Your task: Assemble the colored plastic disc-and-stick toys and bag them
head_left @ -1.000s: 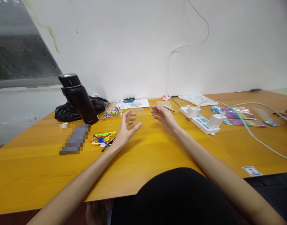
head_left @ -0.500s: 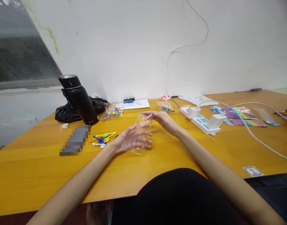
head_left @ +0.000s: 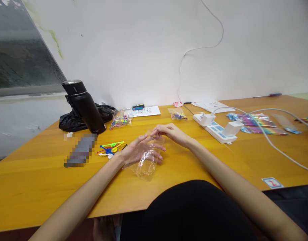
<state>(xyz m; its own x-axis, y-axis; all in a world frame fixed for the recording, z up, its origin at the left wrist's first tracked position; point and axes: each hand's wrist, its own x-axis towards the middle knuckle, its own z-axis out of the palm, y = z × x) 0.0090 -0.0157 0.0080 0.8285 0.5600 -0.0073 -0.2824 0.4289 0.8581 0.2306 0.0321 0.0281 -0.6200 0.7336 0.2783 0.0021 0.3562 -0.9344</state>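
Observation:
A clear empty plastic bag (head_left: 145,165) hangs just above the orange table (head_left: 43,180) in front of me. My left hand (head_left: 140,150) is palm up with its fingers loosely curled, and the bag drapes over them and sags below. My right hand (head_left: 170,132) reaches in from the right and pinches the bag's upper edge close to my left fingertips. Several loose colourful plastic sticks (head_left: 111,148) lie on the table just left of my left wrist.
A black flask (head_left: 84,106) stands at the back left before a crumpled black bag (head_left: 106,112). Small bags of colourful pieces (head_left: 120,119) (head_left: 177,115) lie behind my hands. A white power strip (head_left: 215,130) with chargers, cables and rainbow packets (head_left: 255,122) fills the right side.
One second ago both hands were open and raised with the bag barely visible. They have since lowered and closed in on the bag, which has sagged toward me.

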